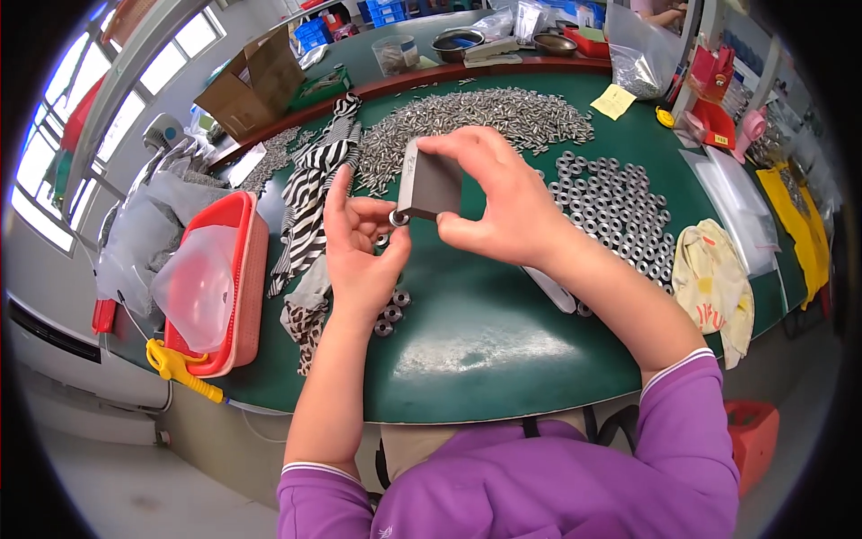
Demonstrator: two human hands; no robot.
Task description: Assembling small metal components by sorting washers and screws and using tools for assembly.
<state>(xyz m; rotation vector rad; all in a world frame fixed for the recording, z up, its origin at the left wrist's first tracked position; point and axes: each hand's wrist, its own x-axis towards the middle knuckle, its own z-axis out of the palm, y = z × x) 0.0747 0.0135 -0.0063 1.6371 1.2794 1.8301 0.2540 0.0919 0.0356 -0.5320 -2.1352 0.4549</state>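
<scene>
My right hand [507, 193] is closed on a grey rectangular block [435, 182], thumb on its lower edge and fingers on its top. Close to the block's lower left corner, my left hand [359, 256] pinches a small metal ring [399, 218] near the thumb tip. Its index finger points up. The ring is right against or very near the block; which, I cannot tell. Several similar metal rings [386, 321] lie under my left hand, and a broad spread of metal rings [615, 211] covers the table to the right of my right hand.
A heap of small metal pins [485, 117] lies across the back of the green table [476, 368]. Striped cloth [310, 198] and a red basket [250, 296] with a plastic bag are left. A yellow air gun [184, 368] hangs by the basket. A cream glove [712, 283] lies right.
</scene>
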